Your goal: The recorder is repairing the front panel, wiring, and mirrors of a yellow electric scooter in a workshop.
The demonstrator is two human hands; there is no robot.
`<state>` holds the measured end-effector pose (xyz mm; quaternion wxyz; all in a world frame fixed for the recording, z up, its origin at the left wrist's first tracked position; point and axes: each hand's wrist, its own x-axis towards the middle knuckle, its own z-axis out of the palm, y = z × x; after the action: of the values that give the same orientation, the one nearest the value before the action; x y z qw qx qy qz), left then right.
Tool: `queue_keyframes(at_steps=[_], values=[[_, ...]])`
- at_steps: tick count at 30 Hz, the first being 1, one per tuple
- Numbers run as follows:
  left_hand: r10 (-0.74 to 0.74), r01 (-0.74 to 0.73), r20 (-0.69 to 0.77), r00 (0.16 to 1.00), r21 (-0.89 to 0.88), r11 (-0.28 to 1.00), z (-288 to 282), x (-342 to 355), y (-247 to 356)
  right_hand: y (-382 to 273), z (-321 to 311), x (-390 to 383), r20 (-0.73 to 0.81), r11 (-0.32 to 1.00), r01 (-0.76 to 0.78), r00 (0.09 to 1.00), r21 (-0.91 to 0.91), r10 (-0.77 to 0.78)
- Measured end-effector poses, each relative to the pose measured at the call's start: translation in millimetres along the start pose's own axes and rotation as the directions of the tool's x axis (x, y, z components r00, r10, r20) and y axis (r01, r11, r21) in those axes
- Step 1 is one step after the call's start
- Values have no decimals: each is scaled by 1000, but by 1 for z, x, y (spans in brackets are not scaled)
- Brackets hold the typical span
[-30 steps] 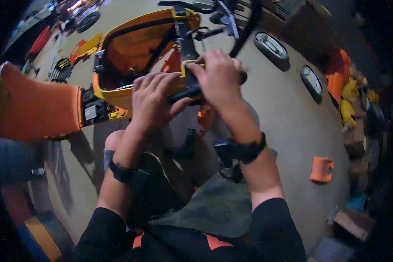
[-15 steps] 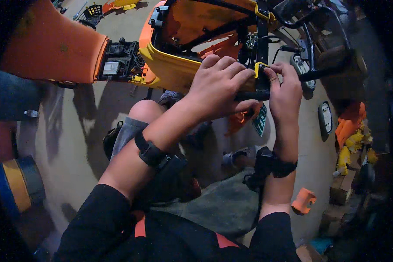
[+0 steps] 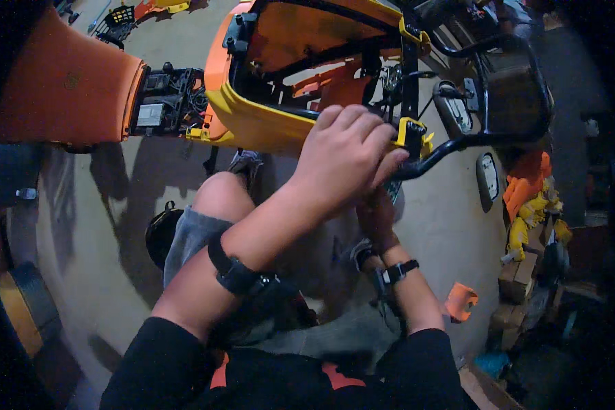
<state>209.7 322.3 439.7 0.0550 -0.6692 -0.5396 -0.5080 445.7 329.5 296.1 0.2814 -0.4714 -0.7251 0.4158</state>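
Note:
The orange and yellow body panel (image 3: 266,126) of a vehicle, likely a scooter, surrounds a black tube frame at the top middle. My left hand (image 3: 345,147) lies over the panel's near edge at its rear end, fingers bent over the rim and thumb toward the tube. Beside those fingers, a yellow bracket (image 3: 410,131) sits on the frame. Lower down, my right hand (image 3: 378,215) reaches up under the left hand, its fingers hidden behind it and the panel. A black tubular rear rack (image 3: 458,143) extends right from the frame.
Left of the panel are an exposed electrical compartment (image 3: 160,102) and a large orange front panel (image 3: 68,78). Footrest-like parts (image 3: 487,179) lie on the floor at right, near orange and yellow pieces (image 3: 529,181). A small orange part (image 3: 460,302) lies near my right forearm.
My right hand has left the yellow bracket and dropped down and left, beneath my left hand. My left hand stays at the panel edge. The view has shifted slightly.

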Motion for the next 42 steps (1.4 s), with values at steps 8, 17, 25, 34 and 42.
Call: queue_keyframes(at_steps=[8, 17, 25, 34, 42], values=[[7, -10, 74, 997, 46, 999, -3, 4, -1, 24, -43, -31, 51, 888, 262, 964, -378, -263], [-43, 44, -19, 999, 34, 998, 13, 10, 5, 91, 27, -84, 449, 828, 158, 885, -538, 123], [-62, 60, 16, 998, 106, 993, 13, 3, 3, 128, 57, -95, 470, 782, 59, 826, -620, 310], [57, -69, 168, 984, 68, 995, 8, 10, -2, 140, 72, -86, 449, 786, -52, 796, -616, 405], [87, -100, 94, 992, 135, 986, 15, 0, 0, 130, 66, -85, 556, 833, -93, 703, -545, 443]])
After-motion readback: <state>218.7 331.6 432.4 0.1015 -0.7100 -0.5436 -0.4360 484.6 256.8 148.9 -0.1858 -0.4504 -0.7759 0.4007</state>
